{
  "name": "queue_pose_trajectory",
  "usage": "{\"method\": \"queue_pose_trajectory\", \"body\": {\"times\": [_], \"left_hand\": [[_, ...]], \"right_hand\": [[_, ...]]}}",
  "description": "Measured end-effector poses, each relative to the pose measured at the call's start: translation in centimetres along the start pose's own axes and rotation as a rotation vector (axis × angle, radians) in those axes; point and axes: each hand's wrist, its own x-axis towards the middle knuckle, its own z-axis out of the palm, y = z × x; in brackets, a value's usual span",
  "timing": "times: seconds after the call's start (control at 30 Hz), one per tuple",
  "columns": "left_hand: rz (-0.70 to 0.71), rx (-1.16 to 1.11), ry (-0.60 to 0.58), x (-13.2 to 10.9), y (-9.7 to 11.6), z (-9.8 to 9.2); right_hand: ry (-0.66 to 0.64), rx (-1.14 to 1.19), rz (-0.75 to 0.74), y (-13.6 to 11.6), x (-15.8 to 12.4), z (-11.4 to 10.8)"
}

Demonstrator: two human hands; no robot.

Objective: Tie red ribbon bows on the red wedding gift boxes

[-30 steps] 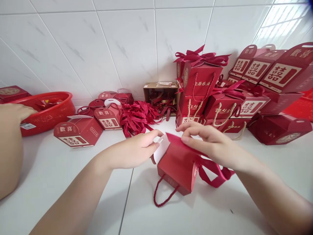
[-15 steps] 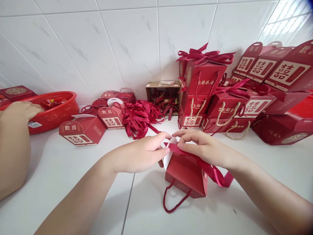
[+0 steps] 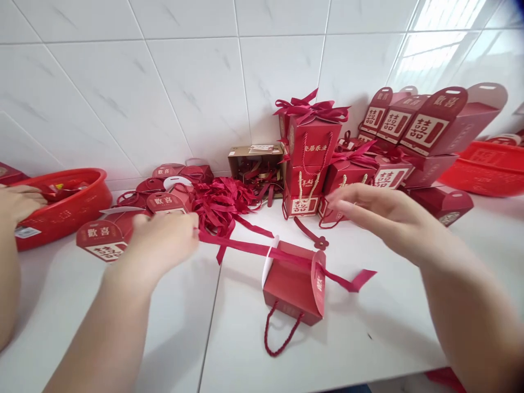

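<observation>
Red box point(image 3: 291, 278) is set on the table point(image 3: 239, 338), cord handle point(image 3: 276, 353) on its near side. Ribbon point(image 3: 241, 245) is laid across it, apparently through both end flaps point(image 3: 318, 277). Left of the box, ribbon looks gripped by the left hand point(image 3: 167, 240), blurred; right of it, nothing is grasped by the right hand point(image 3: 379, 213), fingers loose. Step looks like ribbon threading; next move probably calls for ends to be evened.
</observation>
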Motion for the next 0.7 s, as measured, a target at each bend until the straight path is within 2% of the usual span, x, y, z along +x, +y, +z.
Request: {"method": "queue_pose_trajectory", "body": {"times": [0.07, 0.1, 0.13, 0.23, 0.3, 0.37, 0.47, 0.7], "left_hand": [[0.004, -0.09, 0.156, 0.0, -0.1, -0.4], [0.033, -0.211, 0.164, 0.0, 0.5, -0.4], [0.075, -0.352, 0.109, -0.1, 1.4, -0.2], [0.241, -0.772, -0.176, -0.7, 5.0, 1.9], [0.258, -0.938, -0.315, -1.5, 6.9, 3.8], [0.251, -1.069, -0.406, -2.4, 7.9, 5.3], [0.238, -1.149, -0.468, -4.0, 7.9, 6.1], [0.114, -1.137, -0.554, -6.6, 6.3, 4.7]], "right_hand": [[-0.013, -0.084, 0.035, 1.2, -1.8, -0.9], [-0.054, -0.128, 0.074, 1.9, -2.7, -0.8], [-0.109, -0.161, 0.121, 2.5, -3.5, -0.5], [-0.238, -0.171, 0.191, 3.9, -5.3, 1.6], [-0.271, -0.104, 0.152, 4.2, -5.9, 3.0], [-0.292, 0.008, 0.102, 4.2, -6.1, 4.0], [-0.313, 0.17, 0.083, 4.4, -5.8, 4.8], [-0.436, 0.513, 0.135, 6.2, -4.7, 4.6]]}}
